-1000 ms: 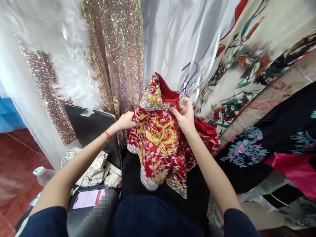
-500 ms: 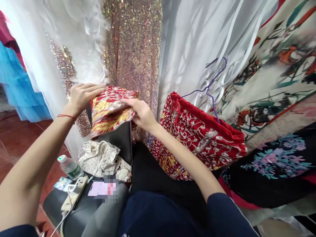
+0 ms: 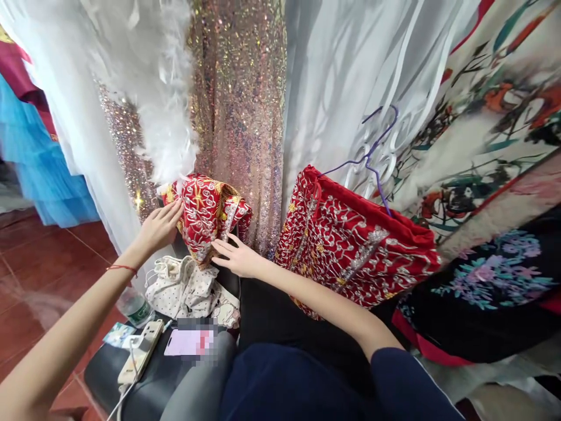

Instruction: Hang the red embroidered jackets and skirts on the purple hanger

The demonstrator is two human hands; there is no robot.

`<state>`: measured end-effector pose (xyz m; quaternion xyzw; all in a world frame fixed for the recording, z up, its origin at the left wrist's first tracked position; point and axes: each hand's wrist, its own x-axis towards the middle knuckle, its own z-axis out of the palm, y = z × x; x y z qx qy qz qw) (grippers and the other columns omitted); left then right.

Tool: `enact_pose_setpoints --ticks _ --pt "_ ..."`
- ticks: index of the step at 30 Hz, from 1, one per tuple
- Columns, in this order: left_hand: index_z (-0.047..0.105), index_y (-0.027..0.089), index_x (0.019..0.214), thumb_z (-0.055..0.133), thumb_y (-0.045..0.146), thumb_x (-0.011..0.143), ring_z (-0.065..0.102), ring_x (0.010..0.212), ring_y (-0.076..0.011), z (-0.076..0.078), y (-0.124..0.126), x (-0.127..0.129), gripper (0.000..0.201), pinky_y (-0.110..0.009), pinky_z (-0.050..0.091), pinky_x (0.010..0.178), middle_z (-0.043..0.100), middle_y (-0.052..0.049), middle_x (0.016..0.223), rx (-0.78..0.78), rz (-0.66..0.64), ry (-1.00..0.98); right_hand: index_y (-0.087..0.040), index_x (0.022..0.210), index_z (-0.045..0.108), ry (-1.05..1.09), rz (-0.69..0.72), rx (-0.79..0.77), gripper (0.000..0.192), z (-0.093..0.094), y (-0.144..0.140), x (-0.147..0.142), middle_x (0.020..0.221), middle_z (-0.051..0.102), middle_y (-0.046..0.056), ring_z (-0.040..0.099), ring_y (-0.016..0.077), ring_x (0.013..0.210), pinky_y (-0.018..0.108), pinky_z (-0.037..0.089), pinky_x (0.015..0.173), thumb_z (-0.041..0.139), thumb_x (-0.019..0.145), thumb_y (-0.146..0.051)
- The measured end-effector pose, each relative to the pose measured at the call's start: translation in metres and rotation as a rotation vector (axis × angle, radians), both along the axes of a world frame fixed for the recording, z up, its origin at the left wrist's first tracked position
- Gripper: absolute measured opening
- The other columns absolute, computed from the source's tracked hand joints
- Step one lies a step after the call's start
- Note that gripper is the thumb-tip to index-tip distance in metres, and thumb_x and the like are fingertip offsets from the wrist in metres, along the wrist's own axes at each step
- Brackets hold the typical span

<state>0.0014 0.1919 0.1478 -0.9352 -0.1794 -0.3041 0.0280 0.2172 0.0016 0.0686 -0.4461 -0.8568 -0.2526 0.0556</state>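
Note:
A red garment (image 3: 204, 207) with gold and silver embroidery lies bunched over the top of a dark chair back. My left hand (image 3: 163, 225), wearing a thin red string at the wrist, rests with outstretched fingers against the garment's left side. At its lower right edge is my right hand (image 3: 236, 255), fingers spread and nothing gripped. Farther right, a red embroidered garment (image 3: 342, 240) with a gathered waistband hangs from a purple hanger (image 3: 367, 156).
On the black seat (image 3: 105, 374) are a power strip (image 3: 141, 351), a pink phone-shaped item (image 3: 186, 342) and a white dotted cloth bag (image 3: 175, 286). A plastic bottle (image 3: 138, 307) stands beside them. Behind hang a sequined gold cloth (image 3: 239, 105) and white feathery fabric (image 3: 166, 111).
The embroidered garment, earlier spread between both hands with the right fingers closed on its edge, now drapes over the chair back. Both hands have moved lower, and the right fingers have opened.

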Motion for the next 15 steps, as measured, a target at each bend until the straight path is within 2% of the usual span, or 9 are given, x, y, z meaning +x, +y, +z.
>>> enact_pose_setpoints --ticks 2,4,5,7,9,11,13,15 --pt "0.066 0.027 0.085 0.055 0.04 0.08 0.059 0.108 -0.0267 0.019 -0.016 0.013 0.018 -0.046 0.039 0.094 0.075 -0.001 0.094 0.12 0.055 -0.062 -0.013 0.14 0.053 0.027 0.038 0.009 0.047 0.008 -0.022 0.004 0.155 0.043 0.026 0.037 0.0314 0.149 0.061 0.027 0.12 0.055 0.092 -0.016" --pt "0.062 0.026 0.074 0.051 0.03 0.084 0.06 0.09 -0.0239 0.041 -0.041 0.034 0.015 -0.044 0.04 0.089 0.072 -0.001 0.083 0.22 0.104 -0.083 -0.015 0.135 0.057 0.081 0.021 0.058 0.042 0.019 -0.045 0.013 0.15 0.05 0.024 0.041 0.0314 0.146 0.061 0.029 0.118 0.053 0.093 -0.017" --pt "0.06 0.025 0.07 0.05 0.027 0.084 0.058 0.081 -0.0226 0.05 -0.057 0.048 0.017 -0.042 0.041 0.085 0.069 -0.002 0.075 0.244 0.097 -0.103 -0.015 0.13 0.06 0.119 -0.019 0.102 0.038 0.025 -0.056 0.02 0.146 0.054 0.023 0.044 0.0314 0.144 0.06 0.031 0.117 0.051 0.093 -0.018" --pt "0.061 0.025 0.072 0.048 0.024 0.086 0.056 0.073 -0.021 0.063 -0.093 0.084 0.019 -0.039 0.041 0.077 0.067 -0.003 0.073 0.245 -0.002 -0.04 -0.015 0.119 0.065 0.217 -0.169 0.225 0.031 0.038 -0.074 0.04 0.135 0.062 0.022 0.051 0.0326 0.135 0.059 0.036 0.113 0.048 0.094 -0.02" --pt "0.064 0.024 0.077 0.047 0.024 0.086 0.059 0.076 -0.0218 0.068 -0.129 0.13 0.02 -0.038 0.043 0.076 0.07 -0.005 0.079 0.256 -0.114 0.054 -0.014 0.117 0.065 0.332 -0.4 0.393 0.031 0.05 -0.089 0.067 0.131 0.062 0.023 0.054 0.0346 0.128 0.06 0.038 0.109 0.047 0.093 -0.021" --pt "0.067 0.021 0.09 0.045 0.025 0.088 0.063 0.087 -0.0249 0.067 -0.156 0.179 0.023 -0.04 0.045 0.082 0.072 -0.009 0.091 0.246 -0.182 0.095 -0.011 0.124 0.061 0.435 -0.647 0.574 0.037 0.06 -0.102 0.099 0.135 0.057 0.026 0.05 0.038 0.13 0.064 0.036 0.108 0.047 0.092 -0.021" --pt "0.065 0.015 0.112 0.044 0.023 0.089 0.063 0.103 -0.028 0.065 -0.17 0.229 0.032 -0.044 0.045 0.093 0.071 -0.015 0.11 0.2 -0.233 0.065 -0.007 0.133 0.055 0.494 -0.835 0.709 0.046 0.065 -0.116 0.134 0.138 0.053 0.027 0.046 0.0415 0.132 0.067 0.032 0.108 0.049 0.09 -0.021" --pt "0.057 0.01 0.128 0.041 0.024 0.093 0.059 0.118 -0.0289 0.063 -0.172 0.273 0.041 -0.044 0.043 0.102 0.065 -0.02 0.128 0.101 -0.276 -0.013 -0.002 0.134 0.053 0.506 -0.934 0.74 0.05 0.065 -0.132 0.166 0.129 0.058 0.029 0.049 0.042 0.126 0.065 0.036 0.103 0.049 0.09 -0.024"
